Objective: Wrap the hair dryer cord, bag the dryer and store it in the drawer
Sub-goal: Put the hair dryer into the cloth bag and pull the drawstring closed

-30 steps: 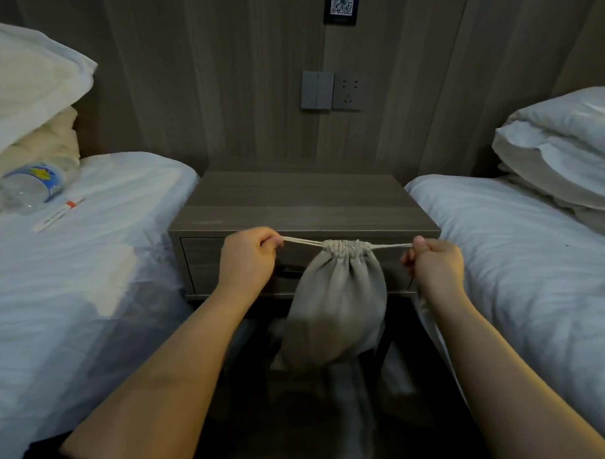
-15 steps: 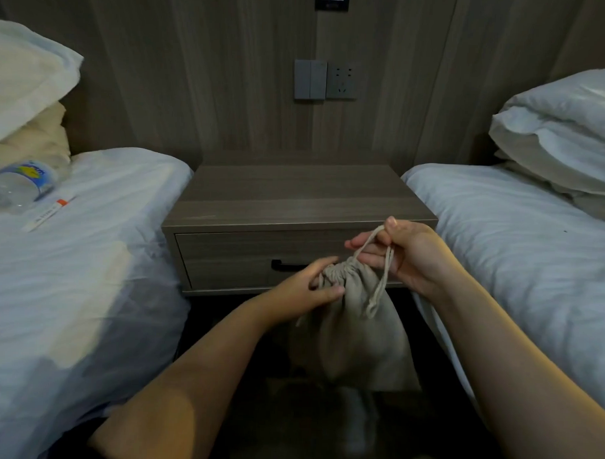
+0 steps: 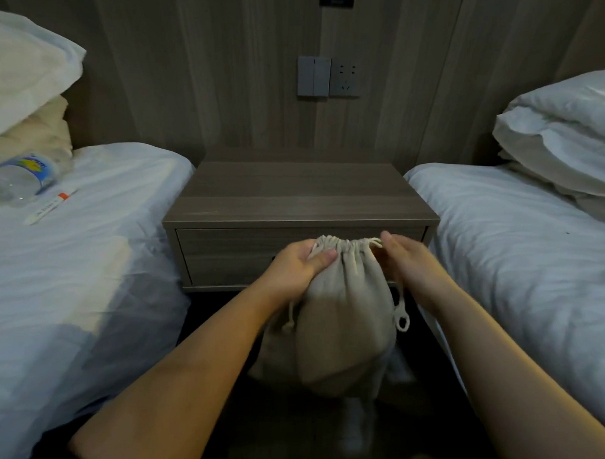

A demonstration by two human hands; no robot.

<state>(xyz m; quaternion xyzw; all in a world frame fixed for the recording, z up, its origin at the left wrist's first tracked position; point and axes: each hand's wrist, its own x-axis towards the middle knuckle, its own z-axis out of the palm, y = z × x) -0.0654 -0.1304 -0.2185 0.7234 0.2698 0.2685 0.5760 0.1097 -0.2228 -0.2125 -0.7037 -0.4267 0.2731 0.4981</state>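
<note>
Left hand: grips the neck of the drawstring bag from 9 o'clock, with the thumb flat across the front cloth and the other fingers hidden behind it. Right hand: fingers nearly straight and close together, laid against the bag's gathered top at 3 o'clock. Its thumb and palm side are hidden, and no pinch can be made out.

Drawstring bag: beige woven cloth, matt, puckered tight at the mouth and bulging round below; contents hidden. It is held in front of the drawer.

Cord: pale twisted rope, with 1 loop dangling at the bag's 3 o'clock and 1 knotted end at 9 o'clock under the left wrist.

Drawer: closed, grey-brown wood-grain front; the handle is hard to make out behind the left hand.

Nightstand: same wood grain, flat rectangular top.

Left bed and right bed: white creased sheets, at 9 and 3 o'clock of the nightstand, both cut off by the frame.

Water bottle: clear plastic, blue label, lying on the left bed.

Wall switch and socket: grey plates at 12 o'clock.
</note>
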